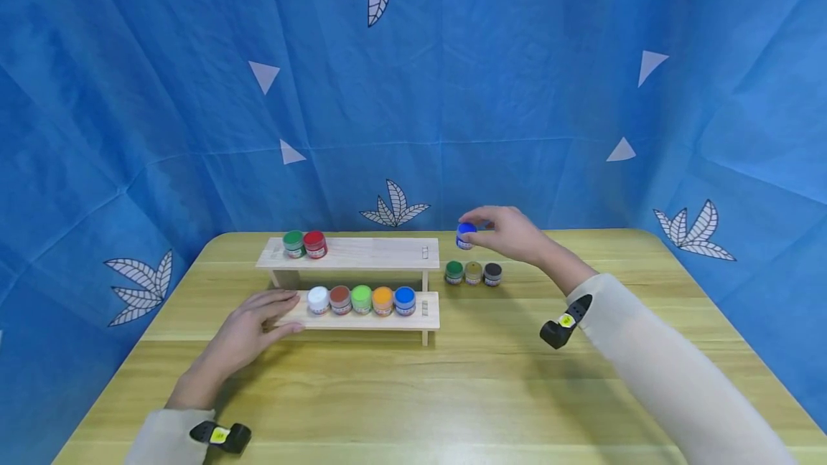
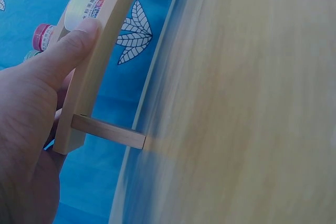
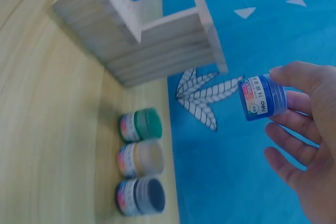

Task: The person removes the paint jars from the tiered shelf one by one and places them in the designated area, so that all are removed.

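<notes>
Between thumb and fingers my right hand (image 1: 510, 234) pinches a dark blue paint jar (image 1: 466, 235), raised above the table. Its printed label faces the camera in the right wrist view (image 3: 257, 98). My left hand (image 1: 248, 329) grips the left end of the lower step of a two-tier wooden rack (image 1: 368, 321), the thumb along the front edge beside a white jar (image 1: 319, 300). To the right of that jar stand a brown jar (image 1: 340, 300), a light green jar (image 1: 362, 299), an orange jar (image 1: 383, 301) and a blue jar (image 1: 405, 301). The upper step bears a green jar (image 1: 293, 243) and a red jar (image 1: 315, 243).
On the table right of the rack, a dark green jar (image 1: 454, 272), an ochre jar (image 1: 474, 273) and a dark grey jar (image 1: 493, 274) stand in a row below my right hand. A blue curtain (image 1: 517, 106) with leaf prints hangs behind the wooden table (image 1: 484, 393).
</notes>
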Tool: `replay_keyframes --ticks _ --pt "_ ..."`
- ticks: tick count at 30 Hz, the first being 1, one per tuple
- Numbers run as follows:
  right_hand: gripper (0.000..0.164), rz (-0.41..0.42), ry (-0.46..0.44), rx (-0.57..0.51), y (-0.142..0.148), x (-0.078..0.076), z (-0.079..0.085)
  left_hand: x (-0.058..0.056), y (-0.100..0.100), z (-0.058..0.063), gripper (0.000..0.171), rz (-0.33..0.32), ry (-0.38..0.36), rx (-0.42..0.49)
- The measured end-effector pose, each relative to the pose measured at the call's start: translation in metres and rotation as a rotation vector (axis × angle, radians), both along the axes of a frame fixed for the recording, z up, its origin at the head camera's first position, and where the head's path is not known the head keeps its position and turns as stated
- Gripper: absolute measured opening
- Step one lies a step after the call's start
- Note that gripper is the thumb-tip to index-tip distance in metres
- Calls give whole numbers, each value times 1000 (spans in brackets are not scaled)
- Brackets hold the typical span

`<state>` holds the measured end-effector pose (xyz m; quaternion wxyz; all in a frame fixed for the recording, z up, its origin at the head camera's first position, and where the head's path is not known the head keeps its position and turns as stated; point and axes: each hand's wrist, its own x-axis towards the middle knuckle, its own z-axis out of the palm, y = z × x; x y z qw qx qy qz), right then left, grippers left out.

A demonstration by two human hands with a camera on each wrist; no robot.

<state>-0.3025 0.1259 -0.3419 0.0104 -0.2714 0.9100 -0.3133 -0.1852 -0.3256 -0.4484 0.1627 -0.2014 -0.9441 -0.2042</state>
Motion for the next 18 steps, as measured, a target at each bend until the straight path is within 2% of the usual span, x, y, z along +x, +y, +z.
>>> replay_keyframes --ticks 6,18 --pt "42 -33 -13 14 15 0 -8 0 0 -1 54 5 0 -5" --pt "41 -65 -36 12 47 -1 -29 2 1 1 55 29 -57 -4"
